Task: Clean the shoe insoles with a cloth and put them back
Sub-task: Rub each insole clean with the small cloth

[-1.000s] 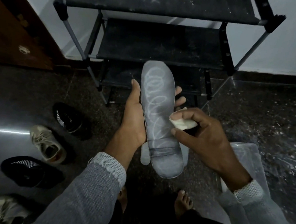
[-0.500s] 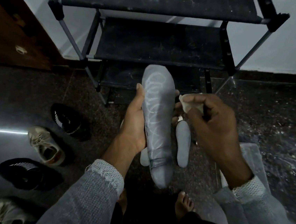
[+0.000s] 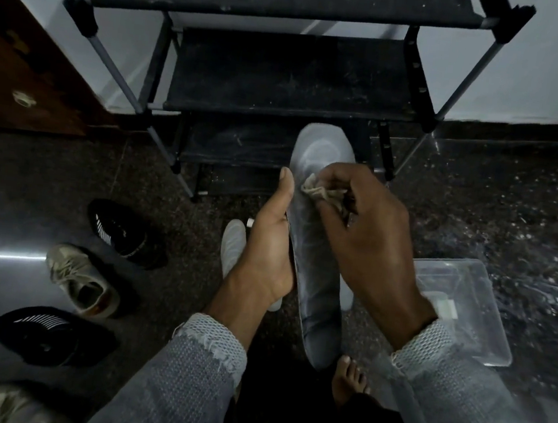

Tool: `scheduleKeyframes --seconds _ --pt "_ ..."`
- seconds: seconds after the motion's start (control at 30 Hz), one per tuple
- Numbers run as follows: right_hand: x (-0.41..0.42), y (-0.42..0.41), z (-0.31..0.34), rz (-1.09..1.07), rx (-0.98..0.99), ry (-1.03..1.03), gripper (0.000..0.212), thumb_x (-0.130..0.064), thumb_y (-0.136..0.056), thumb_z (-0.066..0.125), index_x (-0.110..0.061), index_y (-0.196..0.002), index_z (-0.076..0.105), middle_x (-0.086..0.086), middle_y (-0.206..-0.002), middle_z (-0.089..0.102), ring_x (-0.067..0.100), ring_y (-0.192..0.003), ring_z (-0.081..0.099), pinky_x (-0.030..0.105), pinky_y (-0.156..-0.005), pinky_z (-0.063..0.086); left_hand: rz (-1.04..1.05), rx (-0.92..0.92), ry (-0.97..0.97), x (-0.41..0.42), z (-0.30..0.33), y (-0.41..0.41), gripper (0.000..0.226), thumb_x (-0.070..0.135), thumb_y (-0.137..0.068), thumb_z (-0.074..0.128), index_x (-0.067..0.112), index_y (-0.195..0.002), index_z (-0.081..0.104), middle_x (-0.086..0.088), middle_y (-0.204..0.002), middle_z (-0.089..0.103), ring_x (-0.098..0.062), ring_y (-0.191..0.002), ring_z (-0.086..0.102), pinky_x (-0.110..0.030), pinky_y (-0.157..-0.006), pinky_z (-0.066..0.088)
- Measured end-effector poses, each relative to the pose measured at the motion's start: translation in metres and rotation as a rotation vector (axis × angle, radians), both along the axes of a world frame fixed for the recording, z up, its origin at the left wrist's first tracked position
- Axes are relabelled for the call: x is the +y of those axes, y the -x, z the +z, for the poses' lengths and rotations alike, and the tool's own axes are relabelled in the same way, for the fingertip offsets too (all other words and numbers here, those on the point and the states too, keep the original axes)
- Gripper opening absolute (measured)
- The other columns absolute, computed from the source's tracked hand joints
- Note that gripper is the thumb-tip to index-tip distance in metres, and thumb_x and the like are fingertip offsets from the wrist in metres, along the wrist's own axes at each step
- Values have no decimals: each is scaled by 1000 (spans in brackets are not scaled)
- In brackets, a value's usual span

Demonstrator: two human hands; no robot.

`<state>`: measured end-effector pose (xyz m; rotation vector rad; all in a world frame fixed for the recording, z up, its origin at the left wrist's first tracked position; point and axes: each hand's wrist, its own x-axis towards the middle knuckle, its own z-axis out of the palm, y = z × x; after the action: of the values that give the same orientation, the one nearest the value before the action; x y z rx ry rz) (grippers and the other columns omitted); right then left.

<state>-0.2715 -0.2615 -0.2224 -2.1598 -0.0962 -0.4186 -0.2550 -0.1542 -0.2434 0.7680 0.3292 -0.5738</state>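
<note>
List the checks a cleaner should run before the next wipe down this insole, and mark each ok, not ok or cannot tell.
1. Insole supported: ok, the left hand grips its edge.
2. Cloth in hand: ok, the right hand pinches it.
3. Cloth touching the insole: ok, near the toe end.
4. Insole fully clean: cannot tell, the light is dim.
5. Shoes ready for refitting: ok, four lie on the floor to the left.
</note>
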Motion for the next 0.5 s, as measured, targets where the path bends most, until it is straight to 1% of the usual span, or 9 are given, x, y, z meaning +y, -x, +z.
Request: scheduleKeyframes --seconds 0.07,0.13,0.2,0.27,0.33,0.37,0.43,0.47,0.5 --pt "-1 0 -3 -5 -28 77 22 -2 -87 62 -16 -105 62 -9 -98 63 -1 -88 57 6 -77 43 -28 3 -8 2 -4 1 71 59 -96 36 5 -139 49 -21 -138 53 -35 -130 49 -49 -112 35" --pt "-7 -3 -4 -62 -34 104 21 -1 -87 61 -15 -102 62 -6 -99 63 1 -87 57 8 -74 44 -54 1 -23 2 -4 1 69 59 -96 36 5 -136 52 -20 -131 59 -34 -123 55 -47 -107 41" --pt "-16 -8 -2 -144 -22 109 19 -4 -88 62 -17 -102 62 -7 -100 62 0 -85 56 11 -72 45 -85 -17 -36 0 -3 3 65 57 -97 35 7 -132 57 -15 -116 67 -28 -107 64 -41 -94 52" --pt "-21 -10 1 -191 -26 85 18 -7 -88 64 -18 -102 61 -11 -97 61 -2 -83 56 11 -71 45 -117 -33 -51 -3 -1 5 62 55 -97 34 8 -131 57 -12 -110 69 -24 -99 66 -36 -88 55" --pt "-18 -10 4 -161 -36 62 16 -9 -89 64 -17 -101 61 -13 -96 62 -3 -83 57 8 -72 44 -113 -22 -27 -5 -2 6 62 55 -98 34 9 -135 54 -11 -117 67 -25 -106 64 -37 -94 51" --pt "-14 -8 4 -119 -31 57 14 -9 -90 64 -16 -101 61 -11 -96 64 -1 -85 59 10 -73 47 -107 -11 -2 -4 -4 5 62 55 -98 35 10 -135 54 -12 -122 65 -26 -112 61 -40 -100 47" --pt "-5 -5 2 -24 -13 74 14 -8 -90 62 -15 -102 63 -6 -97 66 5 -88 62 23 -76 51 -103 -4 25 -3 -7 3 64 56 -97 38 8 -138 51 -16 -132 58 -30 -124 54 -45 -109 39" --pt "-3 -4 1 5 -10 92 15 -7 -89 61 -15 -102 63 -6 -98 66 6 -88 62 25 -75 51 -96 0 43 -1 -9 3 67 56 -96 39 7 -140 49 -18 -138 54 -32 -129 50 -46 -112 35" --pt "-4 -4 0 12 -7 106 16 -6 -89 61 -15 -101 63 -6 -97 66 6 -87 62 24 -74 51 -94 8 53 0 -10 2 68 57 -96 40 6 -140 48 -19 -139 52 -32 -130 49 -47 -113 34"
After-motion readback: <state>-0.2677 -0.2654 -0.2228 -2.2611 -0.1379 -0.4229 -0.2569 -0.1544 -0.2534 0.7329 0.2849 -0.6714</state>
